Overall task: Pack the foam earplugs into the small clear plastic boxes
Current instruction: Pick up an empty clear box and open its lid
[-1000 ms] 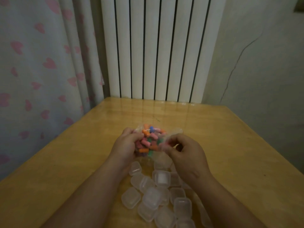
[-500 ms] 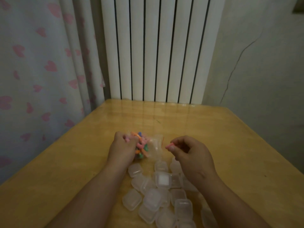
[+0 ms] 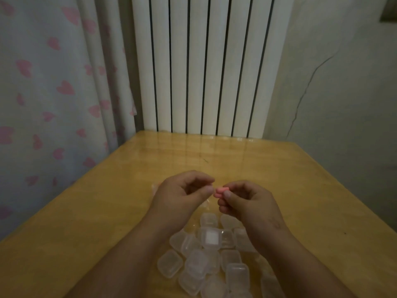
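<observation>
A small pink foam earplug [image 3: 219, 192] was up in the air over the middle of the wooden desk [image 3: 103, 216], held between the two hands. The right hand [image 3: 249, 204] pinched it between the thumb and the first finger, and its other fingers [image 3: 223, 208] were curled in under it. The left hand [image 3: 182, 195] was just beside it, with its fingers curled too. The tip of the left thumb was right at the end of the earplug, but I cannot tell if that hand was gripping it or only touching it.

Below the wrists, close to the near edge of the desk, lay a heap of small clear plastic boxes [image 3: 209, 238]. They were square with round corners. They touched each other, and some lay on top of others. The ones I could see well looked closed.

Past the far edge of the desk stood a tall white radiator [image 3: 204, 65]. A pale curtain with pink hearts [image 3: 53, 87] hung by the left edge. The grey wall [image 3: 343, 82] on the right had a thin dark crack [image 3: 305, 93].
</observation>
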The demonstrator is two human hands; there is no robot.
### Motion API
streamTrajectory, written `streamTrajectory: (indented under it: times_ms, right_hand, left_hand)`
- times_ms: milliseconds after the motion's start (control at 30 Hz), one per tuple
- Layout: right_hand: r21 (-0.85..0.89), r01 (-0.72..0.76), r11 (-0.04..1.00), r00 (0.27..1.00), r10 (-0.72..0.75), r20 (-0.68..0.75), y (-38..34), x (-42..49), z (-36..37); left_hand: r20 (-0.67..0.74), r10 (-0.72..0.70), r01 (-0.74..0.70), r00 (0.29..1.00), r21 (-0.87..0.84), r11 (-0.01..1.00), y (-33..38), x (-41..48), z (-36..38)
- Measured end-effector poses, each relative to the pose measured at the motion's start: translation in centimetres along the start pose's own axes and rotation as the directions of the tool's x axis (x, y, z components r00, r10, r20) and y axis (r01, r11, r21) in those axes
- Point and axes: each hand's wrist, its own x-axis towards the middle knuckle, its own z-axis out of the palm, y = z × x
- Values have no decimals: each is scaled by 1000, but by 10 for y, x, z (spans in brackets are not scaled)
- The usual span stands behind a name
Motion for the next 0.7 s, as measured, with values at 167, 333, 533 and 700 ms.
streamTrajectory:
  times_ms: [167, 333, 533, 700]
  right_hand:
    - [-133, 70, 989, 998, -68, 18, 2, 0, 0]
    - [-171, 87, 981, 996, -81, 43, 0, -1, 3]
    - [-100, 43, 994, 999, -45, -25, -1, -2, 4]
    - [-117, 48, 992, 997, -55, -53, -1, -3, 7]
  left_hand:
    - [55, 0, 0, 999, -5, 1000, 0, -2, 5]
    - [8, -30, 30, 1000, 29, 999, 0, -3, 8]
    - [61, -95, 101, 994, -103, 990, 2, -1, 7]
    - [52, -102, 107, 993, -93, 990, 0, -2, 9]
